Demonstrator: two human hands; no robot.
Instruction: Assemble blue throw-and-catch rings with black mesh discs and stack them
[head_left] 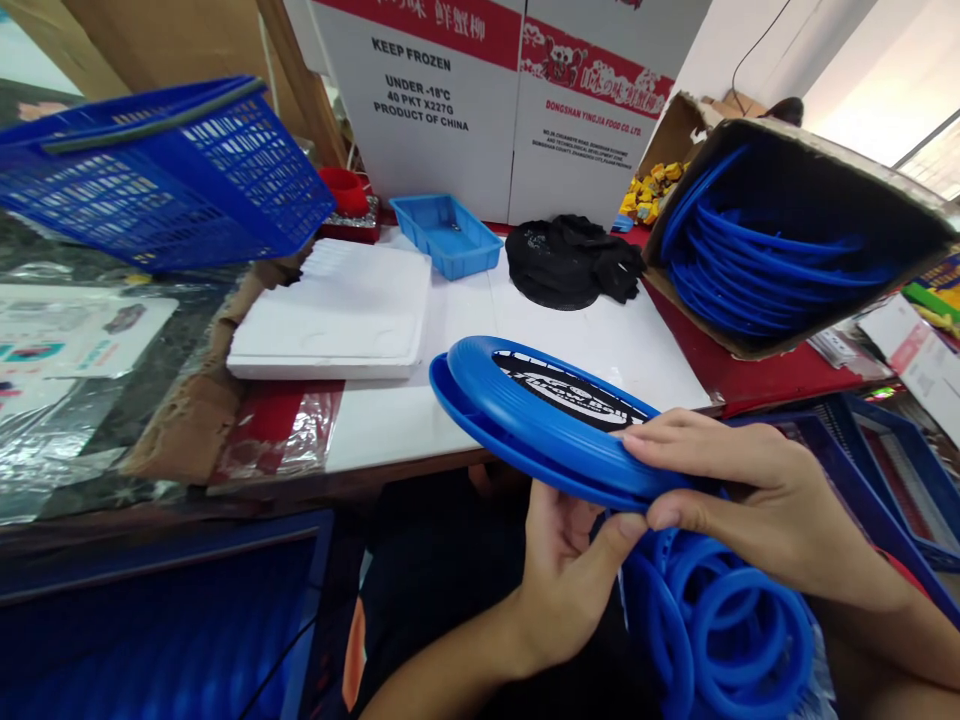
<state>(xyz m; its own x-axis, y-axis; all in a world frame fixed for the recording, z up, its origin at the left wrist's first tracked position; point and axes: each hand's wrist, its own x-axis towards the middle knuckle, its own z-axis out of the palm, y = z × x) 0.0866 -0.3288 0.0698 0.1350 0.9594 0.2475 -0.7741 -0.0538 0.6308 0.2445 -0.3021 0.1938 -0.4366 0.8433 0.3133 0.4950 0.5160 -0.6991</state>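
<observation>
I hold a blue plastic ring disc [525,425] with a black printed fabric centre [570,392], tilted over the table's front edge. A second blue ring lies right beneath it. My left hand [574,565] grips the discs from below, thumb pressed on the lower rim. My right hand [742,495] clasps the near right rim from above, fingers on top and thumb under. Several loose blue rings [720,625] are piled in my lap below the hands.
A cardboard box [795,230] tipped on its side holds several blue rings at the right. Black fabric pieces [570,262], a small blue tray [448,233], a white foam block [337,310], a blue basket [165,170] and a big printed carton [480,90] stand around the white table top [420,420].
</observation>
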